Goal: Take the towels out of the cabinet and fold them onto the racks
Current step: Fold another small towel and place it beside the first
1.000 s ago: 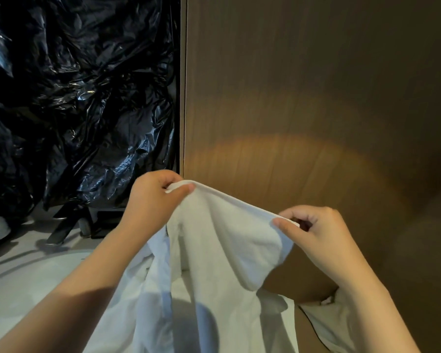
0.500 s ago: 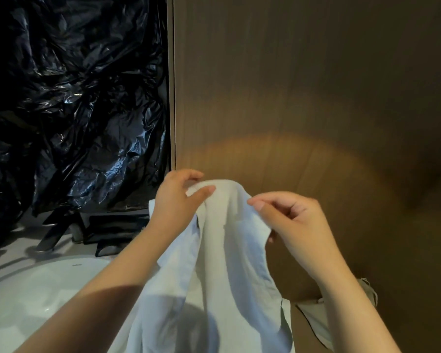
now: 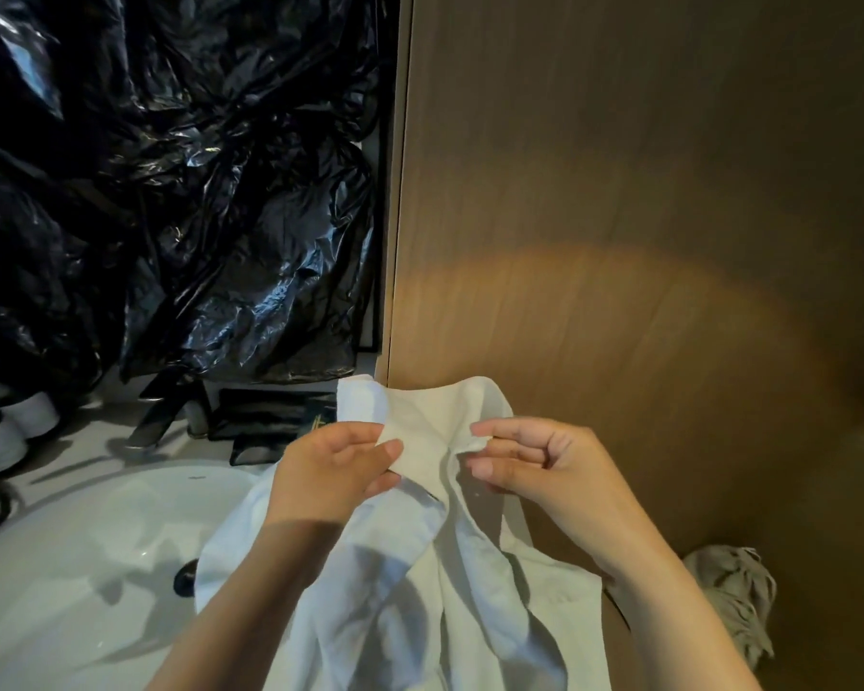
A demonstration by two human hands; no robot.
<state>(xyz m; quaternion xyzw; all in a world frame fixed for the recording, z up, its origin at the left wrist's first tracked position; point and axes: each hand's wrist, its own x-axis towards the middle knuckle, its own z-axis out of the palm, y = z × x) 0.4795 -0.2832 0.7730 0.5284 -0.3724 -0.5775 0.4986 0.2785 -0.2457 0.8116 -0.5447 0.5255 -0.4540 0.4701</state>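
Over white sink [image 3: 96, 556], beside wooden panel [image 3: 619, 241]: pinching towel [image 3: 422, 423] with left hand [image 3: 335, 471] and right hand [image 3: 544, 471]; cropped below.

Crumpled black plastic sheeting [image 3: 170, 192] upper left; white basin [image 3: 71, 566] below; dark faucet [image 3: 158, 416], possibly black pouch [image 3: 270, 406] behind.

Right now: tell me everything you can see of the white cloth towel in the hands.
The white cloth towel looks like thin, soft fabric, creased and bunched. Its top edge is gathered between the left hand and right hand, which each pinch it close together in front of the brown wooden panel. The rest hangs down in loose folds, overlapping the white sink basin in view; its lower end runs out of frame.
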